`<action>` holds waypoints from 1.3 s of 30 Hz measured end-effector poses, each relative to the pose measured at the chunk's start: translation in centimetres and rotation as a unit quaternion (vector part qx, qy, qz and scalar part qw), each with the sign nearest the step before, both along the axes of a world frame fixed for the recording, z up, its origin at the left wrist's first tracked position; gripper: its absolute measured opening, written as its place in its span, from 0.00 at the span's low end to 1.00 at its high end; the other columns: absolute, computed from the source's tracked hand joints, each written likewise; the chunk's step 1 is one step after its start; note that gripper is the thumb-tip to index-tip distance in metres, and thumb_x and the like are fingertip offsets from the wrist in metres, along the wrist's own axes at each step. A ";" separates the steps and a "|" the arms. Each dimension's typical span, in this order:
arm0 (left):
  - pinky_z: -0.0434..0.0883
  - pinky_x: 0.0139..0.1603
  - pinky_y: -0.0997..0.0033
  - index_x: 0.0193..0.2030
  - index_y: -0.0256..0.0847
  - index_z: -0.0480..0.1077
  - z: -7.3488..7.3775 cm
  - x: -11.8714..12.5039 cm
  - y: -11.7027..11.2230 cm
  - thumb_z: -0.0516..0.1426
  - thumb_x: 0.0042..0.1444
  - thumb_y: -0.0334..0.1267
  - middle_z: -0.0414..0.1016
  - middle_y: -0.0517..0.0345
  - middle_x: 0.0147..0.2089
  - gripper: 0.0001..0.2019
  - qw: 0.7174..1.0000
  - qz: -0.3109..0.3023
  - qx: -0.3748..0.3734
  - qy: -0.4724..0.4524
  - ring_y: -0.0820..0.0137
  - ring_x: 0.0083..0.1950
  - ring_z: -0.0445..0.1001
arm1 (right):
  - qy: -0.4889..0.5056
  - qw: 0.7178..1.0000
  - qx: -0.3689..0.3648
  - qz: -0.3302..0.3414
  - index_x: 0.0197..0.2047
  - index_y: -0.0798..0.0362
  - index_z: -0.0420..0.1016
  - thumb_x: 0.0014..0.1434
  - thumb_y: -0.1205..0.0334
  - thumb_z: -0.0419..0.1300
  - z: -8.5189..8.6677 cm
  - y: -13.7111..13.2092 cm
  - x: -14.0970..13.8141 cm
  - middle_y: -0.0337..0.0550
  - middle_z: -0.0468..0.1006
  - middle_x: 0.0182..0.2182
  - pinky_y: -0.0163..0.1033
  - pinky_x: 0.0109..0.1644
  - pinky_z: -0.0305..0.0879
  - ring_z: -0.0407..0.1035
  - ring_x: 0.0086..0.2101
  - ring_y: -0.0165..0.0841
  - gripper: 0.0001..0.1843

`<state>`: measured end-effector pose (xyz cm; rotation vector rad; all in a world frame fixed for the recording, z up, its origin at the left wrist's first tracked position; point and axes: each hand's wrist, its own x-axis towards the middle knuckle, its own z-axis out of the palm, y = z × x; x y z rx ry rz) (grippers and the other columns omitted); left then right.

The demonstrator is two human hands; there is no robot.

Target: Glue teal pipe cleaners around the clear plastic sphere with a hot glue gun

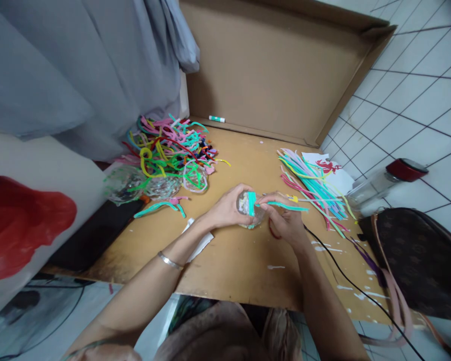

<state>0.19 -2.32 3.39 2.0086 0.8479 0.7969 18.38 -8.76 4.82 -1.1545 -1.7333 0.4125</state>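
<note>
Well, from left to right: at far L is a red glossy patch (pixel 30 220) on a white surface, then a black flat slab (pixel 93 235) at the desk (pixel 240 260) edge. Next to it, several clear plastic rounded pieces (pixel 125 184) w/ green fuzzy bits stand in front of a multicolour heap of fuzzy sticks (pixel 173 143). Nearer to the person lie some bent turquoise sticks (pixel 160 206) w/ a pink end.

Behind, a small green-and-white tube (pixel 217 119) lies near the brown cardboard panel (pixel 270 65). A white paper piece (pixel 203 244) is partly under the L forearm, which has a silver bracelet (pixel 169 260).

In the middle, above the desk, the left grip (pixel 227 206) is curled around a clear round plastic container (pixel 243 203) w/ a turquoise band. The right grip (pixel 285 223) is pinching a turquoise fuzzy stick (pixel 291 206), just beside the container; the stick's free end points R.

Further R: a loose bundle of straight fuzzy sticks (pixel 315 185), incl. pink & turquoise, white paper w/ red drawing (pixel 332 168), a clear bottle w/ dark red lid (pixel 379 185), & a dark brown patterned bag (pixel 413 260).
</note>
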 end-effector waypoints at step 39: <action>0.66 0.58 0.55 0.51 0.44 0.63 -0.7 0.2 0.1 0.68 0.40 0.45 0.69 0.51 0.52 0.31 0.992 0.008 0.122 -0.013 0.57 0.55 0.68 | -0.007 1.000 0.007 -0.004 0.36 0.45 0.75 0.63 0.57 0.58 -0.5 0.3 0.1 0.39 0.80 0.35 0.47 0.48 0.68 0.74 0.39 0.37 0.06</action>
